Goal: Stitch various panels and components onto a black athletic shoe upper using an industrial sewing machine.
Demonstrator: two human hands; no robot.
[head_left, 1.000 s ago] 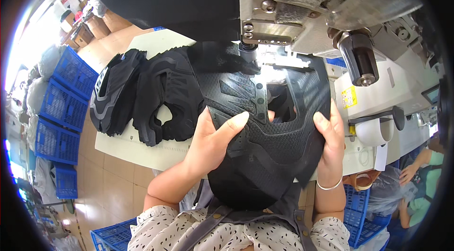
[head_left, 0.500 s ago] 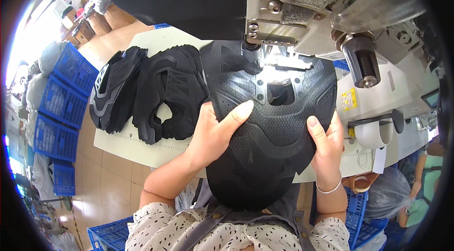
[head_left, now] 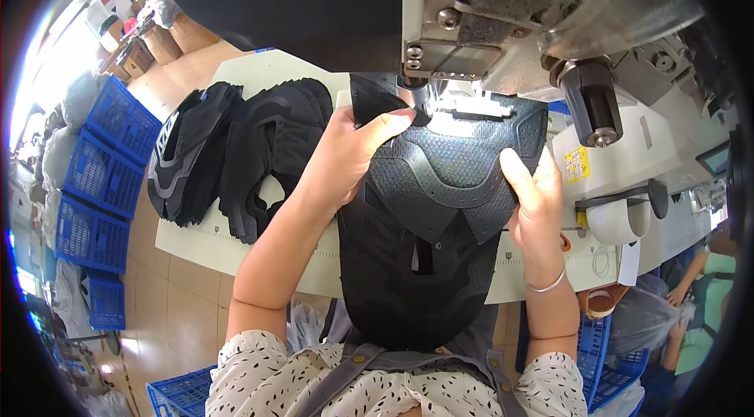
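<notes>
A black textured shoe upper (head_left: 440,166) lies under the lit head of a sewing machine (head_left: 452,56), its far part hidden there. My left hand (head_left: 345,154) grips its left edge, thumb on top close to the machine's presser area. On the right edge, my right hand (head_left: 536,197) pinches the piece between thumb and fingers. Below it, another black upper (head_left: 385,283) reaches over the table edge toward my lap. Two piles of black uppers, a left pile (head_left: 192,154) and a right pile (head_left: 294,122), lie beside my left forearm.
Stacked blue crates (head_left: 94,221) line the floor at far left. A dark cylindrical machine part (head_left: 591,103) hangs right of the head. A white cup-shaped holder (head_left: 619,221) is at the table's right side. Another person in green (head_left: 707,315) sits at far right.
Both hands have moved forward, pushing the upper farther under the machine head; my left hand is now nearer the presser area. More of the lower upper shows.
</notes>
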